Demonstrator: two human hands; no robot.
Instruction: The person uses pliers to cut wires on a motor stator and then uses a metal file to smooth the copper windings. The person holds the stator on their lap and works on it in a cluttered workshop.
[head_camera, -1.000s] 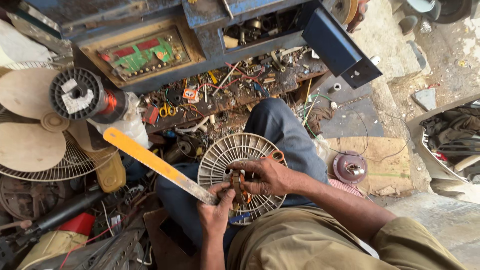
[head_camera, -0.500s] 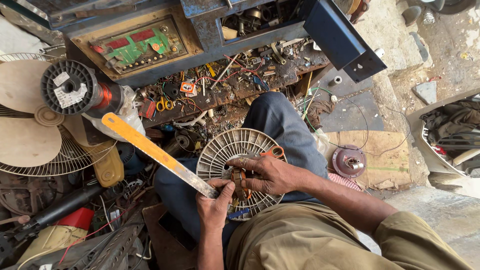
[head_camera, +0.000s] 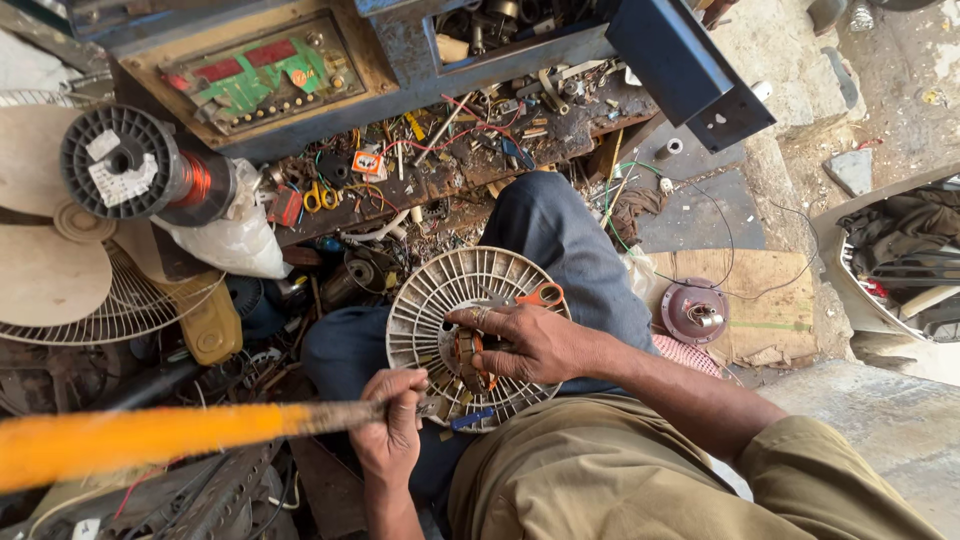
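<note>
The left hand (head_camera: 392, 420) was clenched round the near end of a long yellow strip (head_camera: 130, 440), blurred in the head view. The strip's long axis ran nearly level, pointing from the hand toward 9 o'clock and out past the frame's left edge; its grey end met the fist at the 7 o'clock edge of the grille.

The right hand (head_camera: 525, 345) lay palm-down on the hub of a round white fan grille (head_camera: 430, 300), fingers spread over the copper-wound motor core (head_camera: 468, 360) at its middle, pressing and steadying it rather than closed round it. The grille rested flat across the person's lap, on blue trousers, face up.

Judgement: the step in hand appeared to be work on the windings with the strip, the right hand bracing the core. The next move would call for the strip's working end to be brought to the core while the grille was kept from turning.

Orange-handled scissors (head_camera: 540, 294) lay on the grille at 1 o'clock. Beyond, at 12 o'clock, stood a cluttered surface (head_camera: 560, 130) of wires and small parts. A wire spool (head_camera: 135, 170) sat at 10 o'clock, a fan blade (head_camera: 40, 280) at 9 o'clock, and a purple motor cap (head_camera: 694, 312) on the floor at 3 o'clock.
</note>
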